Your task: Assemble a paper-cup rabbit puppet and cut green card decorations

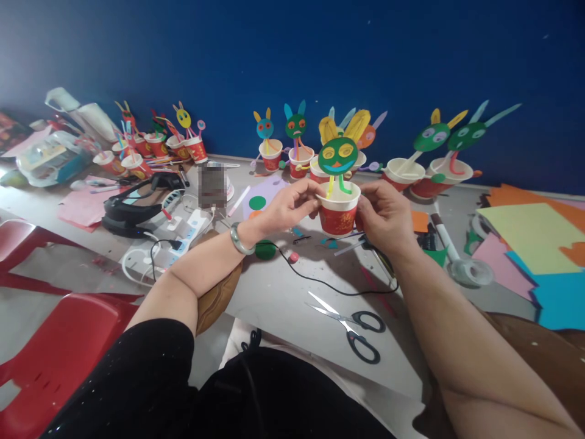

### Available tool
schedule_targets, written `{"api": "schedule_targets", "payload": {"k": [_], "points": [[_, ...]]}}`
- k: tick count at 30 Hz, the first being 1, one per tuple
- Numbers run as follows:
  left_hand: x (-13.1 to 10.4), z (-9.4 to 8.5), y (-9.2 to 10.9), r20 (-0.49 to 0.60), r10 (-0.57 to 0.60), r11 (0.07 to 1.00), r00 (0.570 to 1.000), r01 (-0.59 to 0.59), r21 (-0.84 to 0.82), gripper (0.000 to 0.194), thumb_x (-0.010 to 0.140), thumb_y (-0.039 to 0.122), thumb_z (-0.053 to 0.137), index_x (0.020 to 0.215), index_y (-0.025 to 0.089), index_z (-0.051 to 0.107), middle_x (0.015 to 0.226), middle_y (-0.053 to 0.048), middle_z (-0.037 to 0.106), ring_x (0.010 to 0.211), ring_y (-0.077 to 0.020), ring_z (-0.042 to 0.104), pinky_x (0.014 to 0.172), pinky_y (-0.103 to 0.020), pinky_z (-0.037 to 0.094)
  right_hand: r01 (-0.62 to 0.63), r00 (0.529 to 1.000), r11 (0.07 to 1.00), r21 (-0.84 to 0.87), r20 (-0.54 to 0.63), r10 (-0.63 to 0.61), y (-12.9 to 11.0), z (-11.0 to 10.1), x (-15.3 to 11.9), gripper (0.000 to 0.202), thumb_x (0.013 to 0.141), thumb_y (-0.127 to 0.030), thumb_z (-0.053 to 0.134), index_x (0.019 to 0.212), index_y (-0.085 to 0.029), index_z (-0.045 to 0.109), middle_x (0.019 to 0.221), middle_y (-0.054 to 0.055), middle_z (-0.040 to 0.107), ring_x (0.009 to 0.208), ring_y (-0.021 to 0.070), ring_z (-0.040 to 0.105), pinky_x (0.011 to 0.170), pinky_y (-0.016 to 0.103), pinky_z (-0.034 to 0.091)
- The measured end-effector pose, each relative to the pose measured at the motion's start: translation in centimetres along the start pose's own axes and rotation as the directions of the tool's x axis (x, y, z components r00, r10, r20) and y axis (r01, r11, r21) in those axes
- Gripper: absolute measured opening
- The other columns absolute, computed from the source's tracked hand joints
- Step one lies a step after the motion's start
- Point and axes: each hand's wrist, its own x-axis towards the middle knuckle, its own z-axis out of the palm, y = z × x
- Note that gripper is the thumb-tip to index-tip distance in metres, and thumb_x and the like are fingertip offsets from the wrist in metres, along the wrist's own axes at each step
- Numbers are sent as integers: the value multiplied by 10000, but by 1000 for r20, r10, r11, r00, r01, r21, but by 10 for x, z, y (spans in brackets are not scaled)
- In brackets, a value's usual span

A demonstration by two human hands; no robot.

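Note:
A red paper cup [338, 218] with a white rim is held upright above the table between my two hands. My left hand [295, 204] grips its left side with thumb and fingers. On the opposite side, my right hand [386, 213] closes on the cup near the rim. Out of the cup rises a green paper face [338, 156] with yellow eyes, an orange nose, a blue mouth and yellow ears. Yellow and green strips join the face to the cup. Black-handled scissors [350, 326] lie partly spread on the table in front of me.
Several similar cup figures, such as a blue-faced one [264, 128], line the blue wall. Coloured paper [530, 231] is stacked at right beside a tape roll [470, 271]. A power strip [189, 238], a black headset [132, 207] and a cable are at left, near a red chair [68, 353].

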Motion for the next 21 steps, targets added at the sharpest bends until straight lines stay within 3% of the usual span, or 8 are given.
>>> {"api": "schedule_targets", "payload": {"k": [5, 8, 15, 21], "points": [[1, -4, 3, 64, -132, 986, 989, 138, -91, 523, 982, 586, 779, 1302, 187, 672, 820, 7, 702, 761, -120, 702, 748, -279, 574, -25, 1000, 1000, 3, 1, 25, 3, 0, -2, 381, 925, -642, 800, 969, -283, 679, 746, 20, 706, 587, 191, 635, 488, 335, 521], [2, -7, 7, 109, -208, 967, 972, 221, -124, 566, 922, 649, 822, 1235, 188, 721, 826, -8, 724, 753, -128, 715, 745, -291, 588, 0, 1000, 1000, -20, -7, 0, 4, 0, -2, 358, 928, -619, 799, 957, -285, 675, 772, 36, 714, 706, 235, 708, 577, 372, 583], [4, -11, 21, 219, -338, 883, 915, 389, -262, 558, 779, 617, 963, 1026, 165, 748, 831, -22, 751, 691, -106, 712, 702, -272, 593, 70, 997, 995, -72, 25, -69, 5, -1, -2, 316, 949, -580, 772, 971, -279, 678, 867, 41, 755, 755, 208, 711, 663, 356, 603], [4, -16, 22, 265, -366, 869, 892, 429, -247, 556, 776, 584, 974, 1056, 161, 746, 787, -16, 751, 702, -124, 738, 714, -285, 608, 101, 994, 991, -86, 49, -97, 4, -1, -4, 294, 972, -559, 747, 980, -269, 700, 880, 44, 751, 741, 199, 706, 667, 352, 598]]}}
